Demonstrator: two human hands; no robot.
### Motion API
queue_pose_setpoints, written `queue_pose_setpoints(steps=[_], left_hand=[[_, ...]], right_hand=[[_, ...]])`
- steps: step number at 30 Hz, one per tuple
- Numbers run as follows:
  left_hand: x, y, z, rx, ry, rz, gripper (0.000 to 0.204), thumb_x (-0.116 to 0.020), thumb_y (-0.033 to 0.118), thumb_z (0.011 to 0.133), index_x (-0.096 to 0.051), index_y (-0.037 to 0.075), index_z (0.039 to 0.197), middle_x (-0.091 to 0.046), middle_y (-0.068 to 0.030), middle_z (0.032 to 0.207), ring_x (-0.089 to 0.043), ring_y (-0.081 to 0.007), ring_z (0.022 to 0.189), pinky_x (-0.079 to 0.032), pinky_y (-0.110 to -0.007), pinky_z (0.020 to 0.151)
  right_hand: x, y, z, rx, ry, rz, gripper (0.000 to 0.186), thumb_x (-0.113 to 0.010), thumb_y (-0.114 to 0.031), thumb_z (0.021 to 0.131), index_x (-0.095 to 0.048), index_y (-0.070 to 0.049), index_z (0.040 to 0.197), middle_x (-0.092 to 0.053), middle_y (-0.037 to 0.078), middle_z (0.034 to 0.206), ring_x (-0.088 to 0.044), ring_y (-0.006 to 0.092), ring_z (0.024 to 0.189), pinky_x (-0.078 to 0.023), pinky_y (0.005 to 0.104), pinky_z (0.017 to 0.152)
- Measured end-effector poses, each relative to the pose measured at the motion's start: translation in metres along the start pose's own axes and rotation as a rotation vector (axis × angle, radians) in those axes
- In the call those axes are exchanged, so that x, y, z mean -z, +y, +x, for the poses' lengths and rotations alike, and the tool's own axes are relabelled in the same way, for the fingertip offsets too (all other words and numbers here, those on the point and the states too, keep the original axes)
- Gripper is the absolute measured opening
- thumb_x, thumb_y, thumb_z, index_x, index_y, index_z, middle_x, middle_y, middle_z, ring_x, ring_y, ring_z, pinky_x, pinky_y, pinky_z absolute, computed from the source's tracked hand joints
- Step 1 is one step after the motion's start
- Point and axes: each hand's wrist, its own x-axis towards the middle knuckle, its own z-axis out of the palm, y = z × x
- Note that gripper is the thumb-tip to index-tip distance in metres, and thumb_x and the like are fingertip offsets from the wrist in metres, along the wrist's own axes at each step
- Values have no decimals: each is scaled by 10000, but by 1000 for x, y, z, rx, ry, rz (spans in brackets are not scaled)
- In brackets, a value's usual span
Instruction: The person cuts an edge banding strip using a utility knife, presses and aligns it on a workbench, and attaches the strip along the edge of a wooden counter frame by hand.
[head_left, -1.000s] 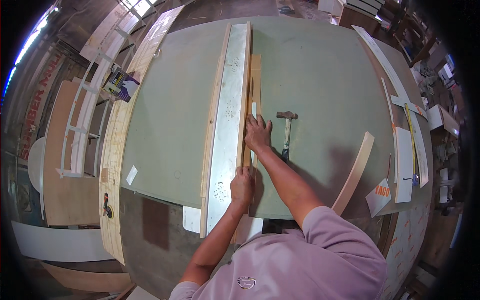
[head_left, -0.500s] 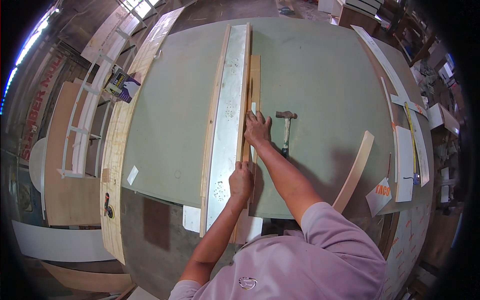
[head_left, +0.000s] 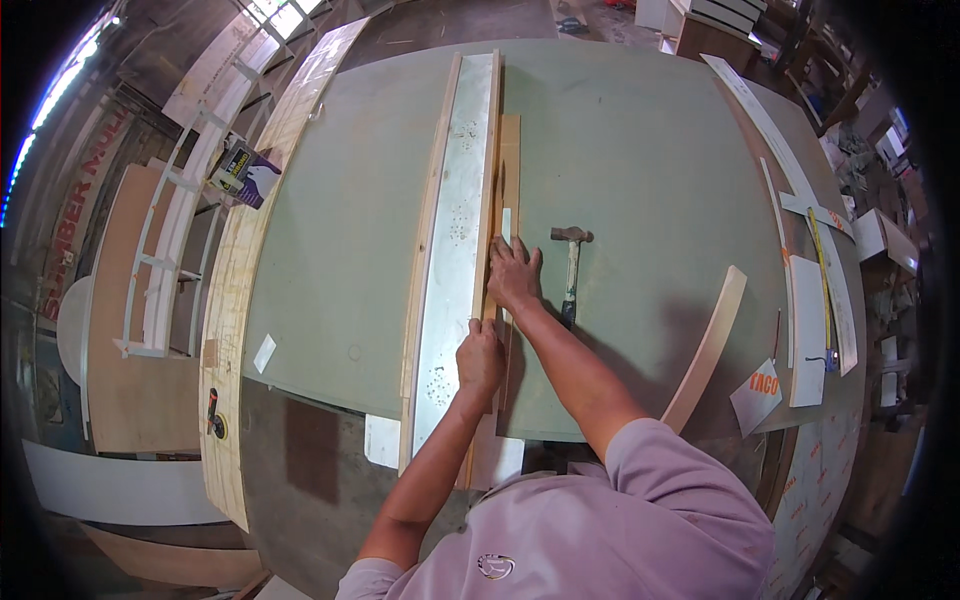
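Left hand slid nearer, right hand flat on strip

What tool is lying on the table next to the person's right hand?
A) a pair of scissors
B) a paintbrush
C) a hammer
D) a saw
C: a hammer with a metal head and dark grip lies on the green table, just right of the right hand.

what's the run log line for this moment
left hand: gripping edge of brown wood strip | right hand: flat on strip | metal straightedge: alongside strip, left | hammer: on green table, right of hand
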Motion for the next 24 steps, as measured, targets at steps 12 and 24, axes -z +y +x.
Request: queue_pose_setpoints(steps=[12, 24], left_hand=[[1, 2, 23, -18, -3, 24, 209, -623, 37, 844, -602, 0, 1048, -588, -201, 1019, -689, -394, 795, -578, -471, 690], [-6, -1, 40, -59, 2, -2, 252, -623, 12, 825, -584, -24, 1071, -595, -222, 1019, -689, -404, 800, -578, -479, 685]], right_hand=[[3, 4, 21, -20, -32, 39, 587, -515, -156, 888, -516, -78, 1470, -344, 32, 1638, -214, 329, 1542, -127, 743, 1168], [1, 7, 30, -27, -54, 46, 542, -497, -168, 912, -545, -88, 1446, -344, 46, 1643, -200, 333, 1549, -108, 742, 1172]])
